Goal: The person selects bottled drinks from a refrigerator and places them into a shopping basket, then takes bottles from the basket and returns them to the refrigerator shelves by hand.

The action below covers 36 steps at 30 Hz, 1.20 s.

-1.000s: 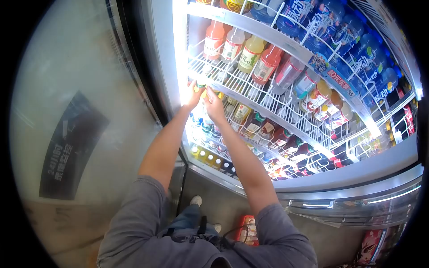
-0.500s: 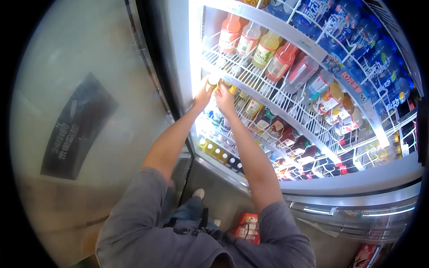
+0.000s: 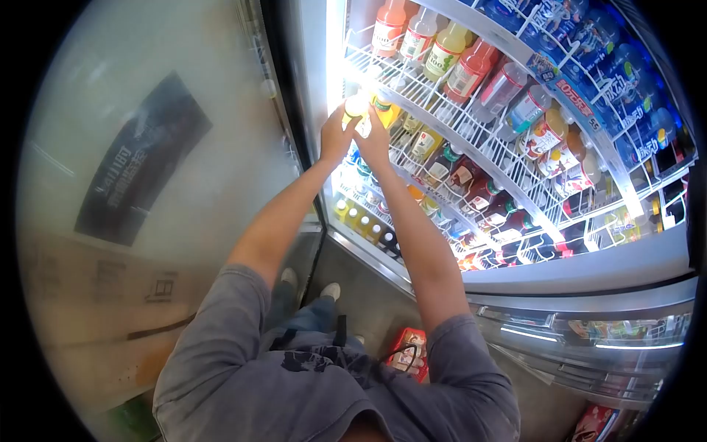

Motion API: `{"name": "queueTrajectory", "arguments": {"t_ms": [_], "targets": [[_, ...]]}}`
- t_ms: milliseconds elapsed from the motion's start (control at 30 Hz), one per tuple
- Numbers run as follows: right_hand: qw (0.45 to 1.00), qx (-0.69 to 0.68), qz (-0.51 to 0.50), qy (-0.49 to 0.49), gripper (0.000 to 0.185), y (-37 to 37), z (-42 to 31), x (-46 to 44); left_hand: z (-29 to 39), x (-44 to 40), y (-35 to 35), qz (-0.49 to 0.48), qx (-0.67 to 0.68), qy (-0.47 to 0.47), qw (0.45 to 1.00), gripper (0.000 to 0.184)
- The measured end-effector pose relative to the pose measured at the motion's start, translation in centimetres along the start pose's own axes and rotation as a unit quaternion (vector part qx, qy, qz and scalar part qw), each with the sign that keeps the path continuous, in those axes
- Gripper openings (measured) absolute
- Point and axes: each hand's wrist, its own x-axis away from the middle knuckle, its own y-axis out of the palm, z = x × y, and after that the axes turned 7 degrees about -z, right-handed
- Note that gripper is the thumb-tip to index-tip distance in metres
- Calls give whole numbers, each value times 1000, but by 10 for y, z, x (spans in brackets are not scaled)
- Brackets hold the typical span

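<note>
My left hand [image 3: 336, 138] is closed round the left side of a small bottle [image 3: 356, 107] with a pale cap and a yellow body, at the left end of a fridge shelf. From the other side my right hand [image 3: 374, 142] grips the same bottle, its fingers near the lower part. Bright light washes out the label. Just behind my right fingers stands another yellow bottle [image 3: 385, 112] with a green-and-yellow label. Above, on the wire shelf [image 3: 412, 103], glass bottles of pink, clear, yellow and red drinks stand in a row.
The glass door [image 3: 147, 258] stands open on my left, bearing a dark sticker [image 3: 143, 162]. Blue bottles [image 3: 589, 44] fill the upper right shelves. Lower shelves hold dark and yellow bottles. A red package [image 3: 407, 353] sits on the floor near my feet.
The view has shifted, so the shelves sit higher in it. Both hands still hold the bottle, and more of the yellow bottle behind it shows.
</note>
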Motion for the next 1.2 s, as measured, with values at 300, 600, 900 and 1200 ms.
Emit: {"name": "queueTrajectory", "arguments": {"t_ms": [300,600,900,1200], "targets": [[999,-39,-19,11,77,-29,-51,60,54,36,-25,55,-68,-21,996,54],[986,-120,-18,116,70,-120,-108,183,130,121,-4,-96,79,6,992,48],[966,-150,125,168,72,-238,-167,336,187,234,69,-390,335,95,853,52],[921,-138,310,189,71,-302,-238,519,299,383,123,-634,412,30,654,48]]}}
